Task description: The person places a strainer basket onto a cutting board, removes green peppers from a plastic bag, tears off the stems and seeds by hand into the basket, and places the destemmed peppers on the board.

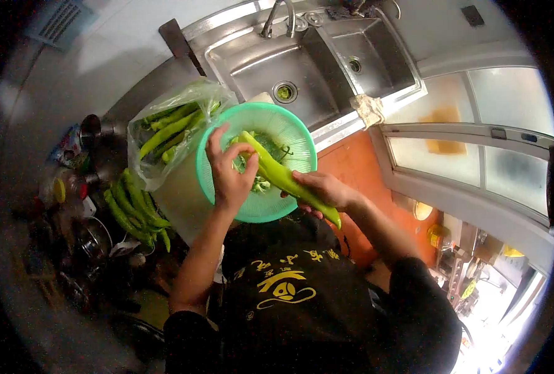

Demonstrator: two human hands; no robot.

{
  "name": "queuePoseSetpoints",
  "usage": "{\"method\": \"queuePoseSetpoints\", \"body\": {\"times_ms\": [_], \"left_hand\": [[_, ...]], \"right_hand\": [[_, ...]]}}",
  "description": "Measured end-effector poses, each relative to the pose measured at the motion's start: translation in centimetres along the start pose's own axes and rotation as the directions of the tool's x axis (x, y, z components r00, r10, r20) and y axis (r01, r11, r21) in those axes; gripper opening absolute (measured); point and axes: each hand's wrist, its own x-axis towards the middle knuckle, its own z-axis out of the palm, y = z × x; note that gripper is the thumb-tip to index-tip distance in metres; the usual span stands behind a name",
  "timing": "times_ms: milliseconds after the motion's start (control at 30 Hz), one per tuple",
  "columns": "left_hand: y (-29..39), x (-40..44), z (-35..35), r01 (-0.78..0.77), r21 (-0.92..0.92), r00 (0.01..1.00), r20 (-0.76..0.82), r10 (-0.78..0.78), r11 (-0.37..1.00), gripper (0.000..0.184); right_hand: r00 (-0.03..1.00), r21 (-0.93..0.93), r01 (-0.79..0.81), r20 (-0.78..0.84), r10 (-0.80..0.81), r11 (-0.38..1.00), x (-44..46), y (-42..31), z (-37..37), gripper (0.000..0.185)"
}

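A long light-green pepper [282,177] slants across the front of a mint-green colander [302,134]. My right hand [322,190] is wrapped round its lower half, and the tip sticks out below the fingers. Near the upper end is my left hand [232,168], its thumb and index finger bent together at the pepper and the other fingers raised. Inside the colander lie green stems and pale cores [261,184], partly hidden by my left hand.
Left of the colander, a clear plastic bag [152,168] holds several green peppers. More peppers [133,209] lie in a pile below it. A steel double sink [258,68] with a faucet is beyond, with a cloth [369,111] on its edge.
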Motion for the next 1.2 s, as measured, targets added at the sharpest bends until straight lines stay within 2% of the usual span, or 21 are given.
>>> {"method": "queuePoseSetpoints", "body": {"times_ms": [67, 100, 200, 300, 400, 467, 600, 700, 800, 867, 1000, 1100, 1200], "left_hand": [[-1.7, -0.8, 1.0, 0.190, -0.193, 0.981, 0.067, -0.180, 0.963, 0.014], [-0.6, -0.7, 0.4, 0.341, -0.212, 0.938, 0.138, -0.318, 0.916, 0.026], [-1.3, -0.9, -0.2, 0.410, -0.273, 0.898, 0.284, -0.335, 0.870, 0.036], [-1.8, -0.6, -0.9, 0.321, -0.283, 0.914, 0.341, -0.218, 0.904, 0.041], [-1.5, 0.7, -2.5, 0.302, -0.211, 0.856, 0.489, -0.167, 0.930, 0.041], [-2.7, 1.0, -2.9, 0.205, -0.151, 0.845, 0.526, -0.097, 0.967, 0.042], [-3.5, 1.2, -2.9, 0.009, -0.085, 0.852, 0.522, 0.037, 0.996, 0.040], [-5.1, 1.1, -3.4, 0.053, -0.196, 0.811, 0.580, 0.072, 0.979, 0.039], [-5.8, 1.8, -4.0, 0.051, -0.255, 0.709, 0.690, 0.145, 0.966, 0.039], [-5.5, 1.9, -4.7, 0.095, -0.261, 0.667, 0.733, 0.133, 0.961, 0.038], [-5.1, 2.3, -5.4, 0.177, -0.266, 0.586, 0.802, 0.115, 0.948, 0.036], [-4.8, 2.4, -5.8, 0.104, -0.247, 0.557, 0.817, 0.149, 0.964, 0.032], [-4.6, 1.7, -5.4, -0.044, -0.202, 0.552, 0.811, 0.192, 0.978, 0.032]], "right_hand": [[0.998, -0.012, -0.003, -0.055, 0.002, 1.000, 0.1, 0.6, 0.0, 0.058], [0.998, -0.019, 0.001, -0.055, -0.002, 1.000, 0.1, 0.8, -0.2, 0.058], [0.998, -0.039, 0.002, -0.062, -0.004, 0.999, 0.2, 1.2, -0.8, 0.057], [0.997, -0.049, -0.023, -0.076, 0.020, 0.999, 0.1, 1.0, -0.7, 0.058], [0.997, -0.050, -0.043, -0.059, 0.040, 0.998, 0.2, 0.7, -0.8, 0.060], [0.999, -0.042, -0.043, -0.011, 0.043, 0.998, 0.3, 0.7, -1.1, 0.060], [0.995, -0.075, -0.087, -0.046, 0.084, 0.993, 0.6, 0.2, -0.6, 0.058], [0.994, -0.047, -0.106, -0.004, 0.106, 0.993, 0.4, 0.1, -1.2, 0.058], [0.987, -0.009, -0.142, 0.078, 0.142, 0.990, 0.3, 0.0, -2.3, 0.059], [0.983, 0.055, -0.166, 0.093, 0.161, 0.984, 0.6, 0.3, -2.4, 0.059], [0.977, 0.043, -0.188, 0.115, 0.182, 0.981, 0.6, 0.0, -2.7, 0.062], [0.978, 0.036, -0.188, 0.096, 0.183, 0.982, 0.5, -0.4, -2.4, 0.064], [0.978, 0.050, -0.184, 0.107, 0.178, 0.982, 0.7, -0.6, -2.4, 0.065]]}}
